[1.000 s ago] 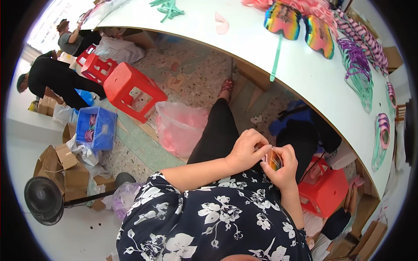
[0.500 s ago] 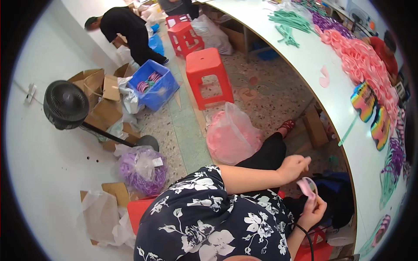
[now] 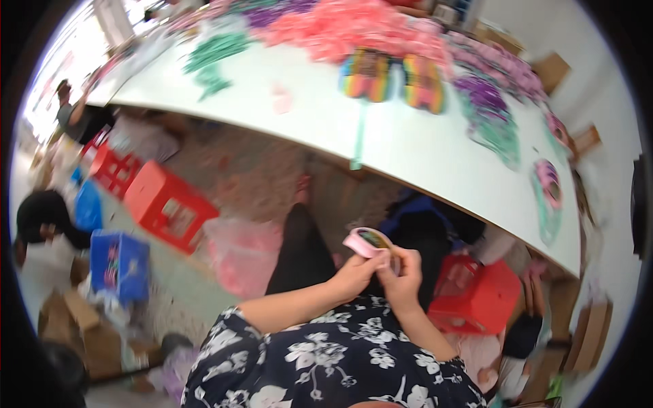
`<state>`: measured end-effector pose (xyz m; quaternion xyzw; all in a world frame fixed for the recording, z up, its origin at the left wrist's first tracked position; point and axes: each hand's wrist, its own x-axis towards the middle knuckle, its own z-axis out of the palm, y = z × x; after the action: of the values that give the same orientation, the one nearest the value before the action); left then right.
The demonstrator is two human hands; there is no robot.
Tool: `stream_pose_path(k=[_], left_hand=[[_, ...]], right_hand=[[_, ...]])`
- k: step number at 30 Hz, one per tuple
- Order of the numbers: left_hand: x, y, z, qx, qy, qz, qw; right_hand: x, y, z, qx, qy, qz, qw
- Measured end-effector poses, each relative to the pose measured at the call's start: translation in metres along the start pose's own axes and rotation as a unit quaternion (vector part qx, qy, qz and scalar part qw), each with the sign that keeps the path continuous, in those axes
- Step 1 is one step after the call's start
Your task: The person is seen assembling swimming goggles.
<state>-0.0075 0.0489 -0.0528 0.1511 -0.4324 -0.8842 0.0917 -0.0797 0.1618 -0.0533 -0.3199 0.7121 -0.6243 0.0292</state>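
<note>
Both hands meet above my lap, just off the table's near edge. A pink band curled into a loop [image 3: 366,246], with a dark, shiny inner side, sits between them. My left hand [image 3: 355,277] pinches the lower part of the loop. From the other side, my right hand [image 3: 403,275] closes its fingers on it, with thumb and fingertips touching the left ones. Blur hides exactly how the fingertips grip it.
Ahead curves a white table [image 3: 286,132] bearing a coral-pink heap [image 3: 340,27], two rainbow-coloured cards [image 3: 366,76], a green strip [image 3: 358,139] and green bundles [image 3: 216,53]. Red stools [image 3: 163,207], a pink-filled plastic bag [image 3: 245,255] and a blue crate [image 3: 119,265] stand left. Other people are nearby.
The view has swung right to face the table. My left hand, apart from the band before, has come to it and now grips it along with my right hand.
</note>
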Motion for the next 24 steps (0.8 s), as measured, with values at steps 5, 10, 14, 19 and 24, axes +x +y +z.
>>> stream_pose_path(k=[5, 10, 14, 19, 24], left_hand=[[0.015, -0.002, 0.006, -0.030, 0.031, -0.026, 0.999], [0.024, -0.001, -0.008, -0.038, 0.111, -0.112, 0.987], [0.028, -0.010, -0.028, -0.067, 0.120, -0.157, 0.978], [0.022, 0.007, -0.013, -0.006, 0.062, -0.168, 0.984], [0.028, 0.009, -0.002, -0.009, 0.031, -0.161, 0.987]], right_hand=[[0.006, 0.000, -0.014, -0.090, -0.012, -0.040, 0.995], [0.027, -0.018, -0.030, -0.261, -0.187, -0.080, 0.944], [0.082, -0.043, -0.075, -0.043, -0.340, 0.030, 0.939], [0.216, -0.043, -0.116, 0.128, 0.059, 0.063, 0.988], [0.328, 0.020, -0.150, 0.350, 0.109, 0.176, 0.914]])
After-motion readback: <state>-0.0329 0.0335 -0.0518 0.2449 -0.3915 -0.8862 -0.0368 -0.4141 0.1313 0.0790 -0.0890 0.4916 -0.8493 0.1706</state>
